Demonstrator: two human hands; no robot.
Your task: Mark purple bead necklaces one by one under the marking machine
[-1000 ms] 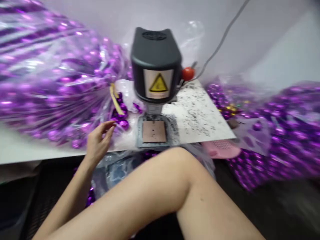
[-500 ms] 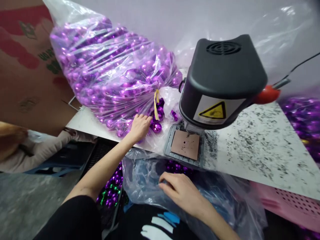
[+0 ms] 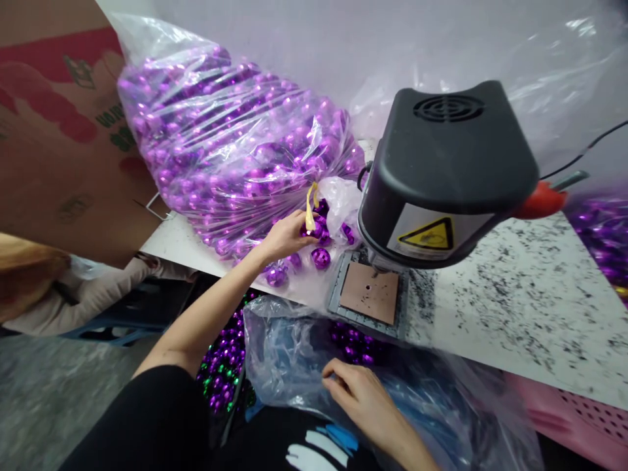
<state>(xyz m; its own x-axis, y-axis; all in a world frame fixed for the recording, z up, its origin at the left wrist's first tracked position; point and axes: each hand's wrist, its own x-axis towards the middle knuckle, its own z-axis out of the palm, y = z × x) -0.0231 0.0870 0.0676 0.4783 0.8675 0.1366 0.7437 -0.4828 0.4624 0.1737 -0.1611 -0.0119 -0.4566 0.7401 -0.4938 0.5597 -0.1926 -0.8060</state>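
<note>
At mid-frame, purple balls (image 3: 321, 258) lie near the front edge of a worktop (image 3: 505, 320) open toward the right; fingers of the left hand (image 3: 288, 234) straddle some, grip unclear; below, the right hand (image 3: 362, 394) curls loosely, its hold hidden.

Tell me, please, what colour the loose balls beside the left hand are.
The loose balls are shiny purple, seen best in the head view.

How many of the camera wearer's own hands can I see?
2. The left hand is at the loose purple balls beside the big bag; the right hand is near the clear plastic, below the tabletop.
</note>
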